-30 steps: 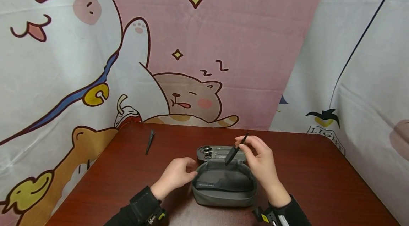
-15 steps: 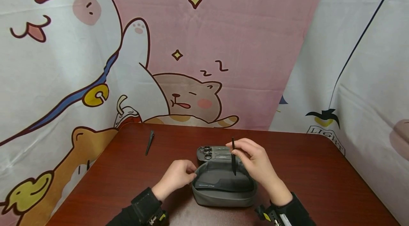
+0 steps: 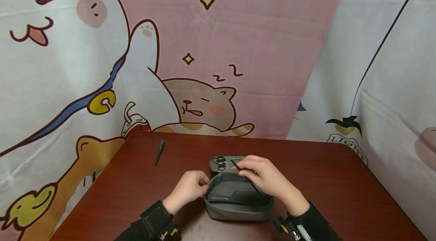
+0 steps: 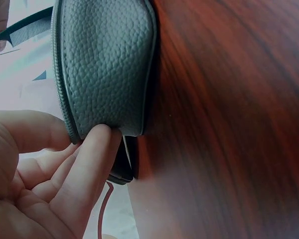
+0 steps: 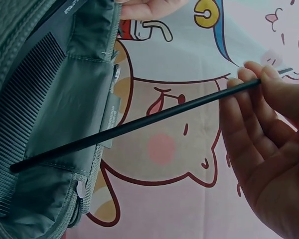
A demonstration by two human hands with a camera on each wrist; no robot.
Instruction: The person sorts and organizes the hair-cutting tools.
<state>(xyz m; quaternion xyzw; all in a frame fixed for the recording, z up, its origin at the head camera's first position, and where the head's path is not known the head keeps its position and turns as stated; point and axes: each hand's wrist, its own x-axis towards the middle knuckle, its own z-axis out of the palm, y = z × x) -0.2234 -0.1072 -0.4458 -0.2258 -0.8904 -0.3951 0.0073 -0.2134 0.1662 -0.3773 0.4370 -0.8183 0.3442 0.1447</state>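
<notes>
My left hand point(image 3: 188, 191) pinches the left rim of an open grey zip case point(image 3: 238, 212); in the left wrist view, thumb and fingers sit at its pebbled corner. My right hand point(image 3: 267, 176) holds a slim black tail comb point(image 5: 139, 122) by its thin tail, its toothed end point(image 4: 32, 31) reaching over the case opening. The right wrist view shows this comb nearly edge-on, tilted. Inside the case lies a larger dark comb point(image 5: 32, 92), its handle point(image 3: 221, 198) marked with small white lettering.
Behind the case, its grey lid section point(image 3: 212, 164) holds scissors point(image 3: 221, 162) under a clear cover. A slim dark hair clip point(image 3: 159, 153) lies at the back left of the brown table point(image 3: 340, 184). A cartoon-printed cloth point(image 3: 265, 63) hangs behind.
My right hand has come lower and a little left, turning the tail comb so its toothed end leans right over the case. My left hand stays at the rim.
</notes>
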